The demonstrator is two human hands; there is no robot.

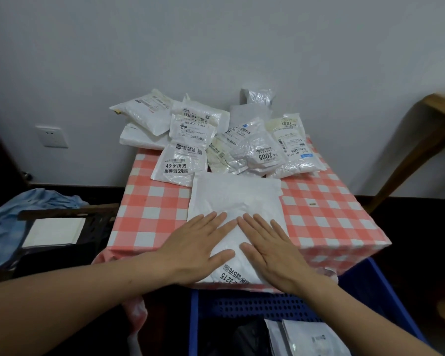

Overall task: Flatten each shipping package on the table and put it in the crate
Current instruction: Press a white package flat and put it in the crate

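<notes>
Blue crate (pixel 242 304) sits nearest, just below the tabletop (pixel 326 209) edge. Left hand (pixel 198 242) and right hand (pixel 272 245) lie flat side by side on a white shipping package (pixel 231 196), fingers (pixel 211 220) straight and slightly spread, pressing its near half. More packages (pixel 216 140) are piled at the far edge.

home room | checked tablecloth (pixel 326 201) | wall socket (pixel 52 136) | blue laundry (pixel 36 201)
</notes>
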